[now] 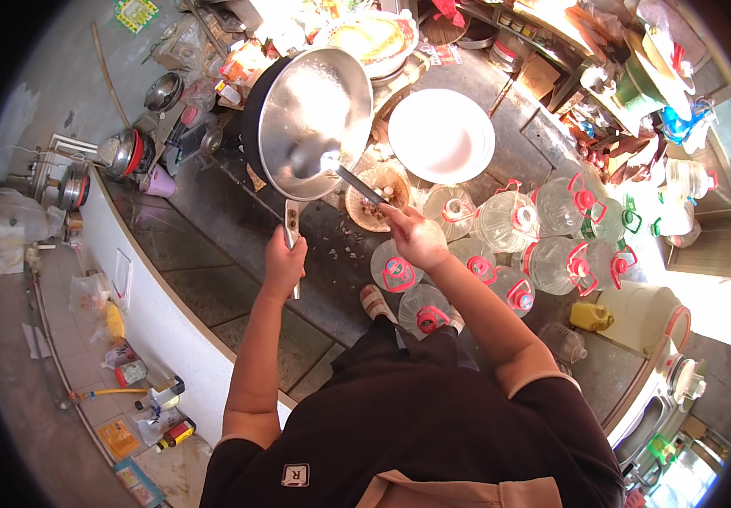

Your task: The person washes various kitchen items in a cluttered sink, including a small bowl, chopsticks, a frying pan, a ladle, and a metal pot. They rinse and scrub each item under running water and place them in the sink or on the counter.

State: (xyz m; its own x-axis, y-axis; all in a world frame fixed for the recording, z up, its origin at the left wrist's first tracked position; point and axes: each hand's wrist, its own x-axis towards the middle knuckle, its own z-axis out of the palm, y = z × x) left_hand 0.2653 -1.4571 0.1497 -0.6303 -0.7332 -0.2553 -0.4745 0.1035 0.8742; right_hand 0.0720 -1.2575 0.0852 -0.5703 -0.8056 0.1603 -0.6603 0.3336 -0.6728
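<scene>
My left hand [284,261] is closed around the flat metal handle [292,218] of a steel wok [286,114]. The wok is held up and tilted, so its shiny inside faces me; its outer side is dark. In my right hand [417,238] is a long-handled metal cooking utensil [359,184], a ladle or wok spatula. Its head reaches into the lower part of the wok, where glare blurs its shape. Beneath the utensil's handle stands a woven basket [356,213] holding small pale and brown items. A round white basin [442,136] is to the right of the wok.
Several large clear plastic bottles [506,222] with red handles crowd the floor near my right arm and feet. Along the left runs a white-edged counter [194,336] with bottles [177,434] and bags. A lilac cup [158,181] sits beyond it. Cluttered shelves [569,95] stand at upper right.
</scene>
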